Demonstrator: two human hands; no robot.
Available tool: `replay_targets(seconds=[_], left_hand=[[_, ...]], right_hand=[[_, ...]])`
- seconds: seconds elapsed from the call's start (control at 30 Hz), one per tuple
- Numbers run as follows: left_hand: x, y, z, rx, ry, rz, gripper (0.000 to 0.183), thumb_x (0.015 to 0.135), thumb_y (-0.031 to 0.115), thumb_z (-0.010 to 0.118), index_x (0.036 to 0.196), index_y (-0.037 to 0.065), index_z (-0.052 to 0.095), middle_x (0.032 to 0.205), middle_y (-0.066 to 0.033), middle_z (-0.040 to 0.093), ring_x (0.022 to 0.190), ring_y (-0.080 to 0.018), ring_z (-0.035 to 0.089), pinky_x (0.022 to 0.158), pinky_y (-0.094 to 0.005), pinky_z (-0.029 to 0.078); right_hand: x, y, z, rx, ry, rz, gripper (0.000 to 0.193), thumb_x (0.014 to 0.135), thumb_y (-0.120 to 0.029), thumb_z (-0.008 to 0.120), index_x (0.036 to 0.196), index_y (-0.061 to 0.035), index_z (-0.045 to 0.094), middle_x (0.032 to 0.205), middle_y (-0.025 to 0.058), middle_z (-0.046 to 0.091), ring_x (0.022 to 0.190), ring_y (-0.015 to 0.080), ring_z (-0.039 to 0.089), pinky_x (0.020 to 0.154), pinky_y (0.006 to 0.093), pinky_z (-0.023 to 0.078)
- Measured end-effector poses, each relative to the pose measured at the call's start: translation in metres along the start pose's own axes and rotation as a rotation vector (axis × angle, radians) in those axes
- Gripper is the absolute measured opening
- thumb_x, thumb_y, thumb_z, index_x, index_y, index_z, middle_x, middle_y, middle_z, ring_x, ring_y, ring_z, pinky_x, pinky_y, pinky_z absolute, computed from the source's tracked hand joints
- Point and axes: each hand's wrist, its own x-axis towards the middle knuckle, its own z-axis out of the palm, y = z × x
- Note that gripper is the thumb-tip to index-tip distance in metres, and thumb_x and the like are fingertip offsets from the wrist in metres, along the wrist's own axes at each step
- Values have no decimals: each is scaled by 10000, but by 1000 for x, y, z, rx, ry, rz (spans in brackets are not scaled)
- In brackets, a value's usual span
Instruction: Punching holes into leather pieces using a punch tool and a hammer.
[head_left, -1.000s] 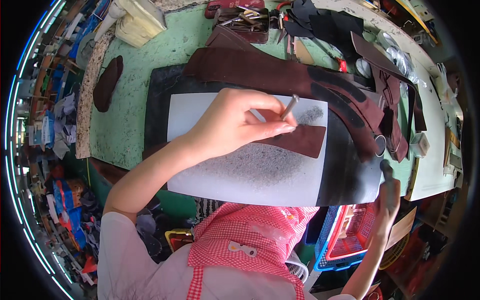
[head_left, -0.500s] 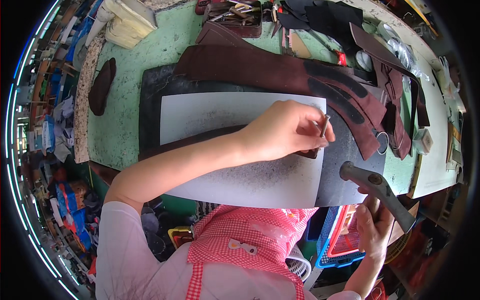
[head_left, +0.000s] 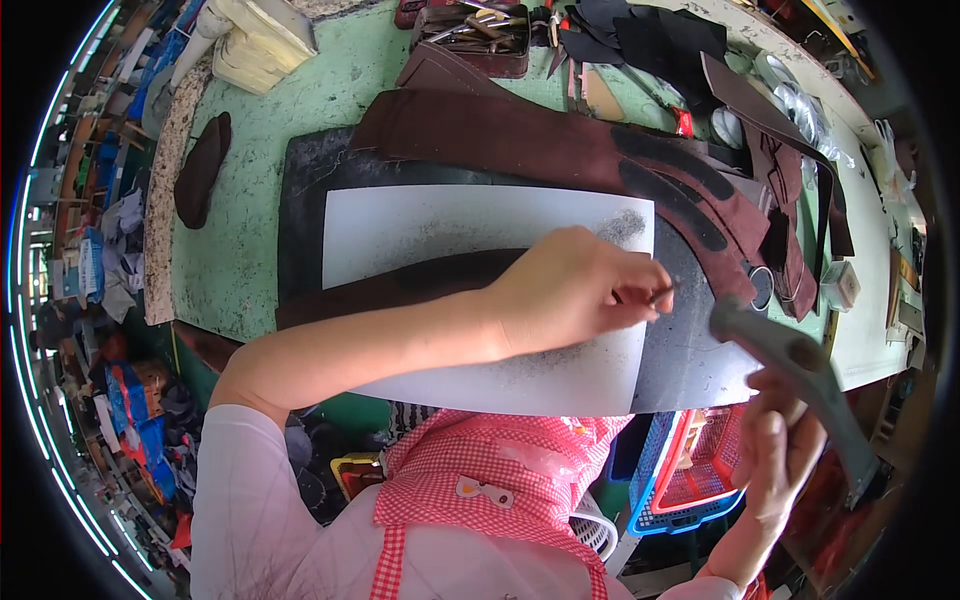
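Left fingers (head_left: 648, 268) pinch a blurred dark rod (head_left: 661, 295); right fingers (head_left: 770, 430) clasp a dull-grey, tapering metal hammer (head_left: 775, 338); matte brown strip (head_left: 375, 287) curves beneath.

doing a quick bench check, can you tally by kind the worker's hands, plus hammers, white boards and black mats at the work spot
Hands: 2 (left hand, right hand)
Hammers: 1 (grey hammer, in the right hand)
White boards: 1 (white board)
Black mats: 1 (black mat, under the board)
Total: 5

The right hand (head_left: 778, 450) grips a hammer (head_left: 802, 368); the left hand (head_left: 572, 290) pinches a blurred tool (head_left: 662, 294) near a white board (head_left: 385, 208).
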Motion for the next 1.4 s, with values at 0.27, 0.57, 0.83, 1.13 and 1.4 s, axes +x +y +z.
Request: replay_targets(seconds=[0.27, 0.57, 0.83, 1.13, 1.4], left_hand=[[-7, -10, 1, 309, 78, 244, 112, 793, 132, 731, 904, 125, 717, 807, -25, 696, 686, -198, 680, 610, -294, 537], [0, -9, -10, -247, -53, -143, 136, 890, 45, 646, 998, -33, 676, 948, -80, 711, 880, -110, 677, 821, -250, 549], [-6, -2, -1, 316, 58, 238, 131, 811, 143, 723, 930, 89, 729, 821, -43, 714, 703, -202, 689, 643, -299, 546], [-4, -12, -15, -197, -50, -114, 149, 886, 81, 646, 996, -16, 670, 931, -86, 721, 839, -123, 695, 774, -237, 539], [-13, 0, -13, 380, -15, 243, 154, 836, 105, 684, 976, 41, 679, 843, -94, 705, 728, -187, 697, 659, -270, 527]], right_hand=[[14, -17, 13, -264, -204, 154, 289, 929, -230, 612, 1069, 21, 577, 732, 75, 549, 611, 120, 520, 536, 290, 400], [10, 7, 7, -154, -174, -43, 355, 992, -219, 513, 1240, 31, 472, 794, 49, 518, 581, 49, 369, 514, 203, 306], [-2, -3, 2, -264, 5, -74, 322, 952, -251, 508, 823, 31, 594, 603, 39, 505, 433, 68, 406, 410, 200, 279], [15, -7, 31, -102, 63, -43, 541, 972, -507, 472, 973, 34, 488, 635, 9, 422, 445, 20, 289, 399, 188, 193], [2, -2, 20, -54, 274, -183, 494, 975, -451, 416, 759, -10, 471, 517, -9, 350, 416, 56, 320, 391, 200, 230]])
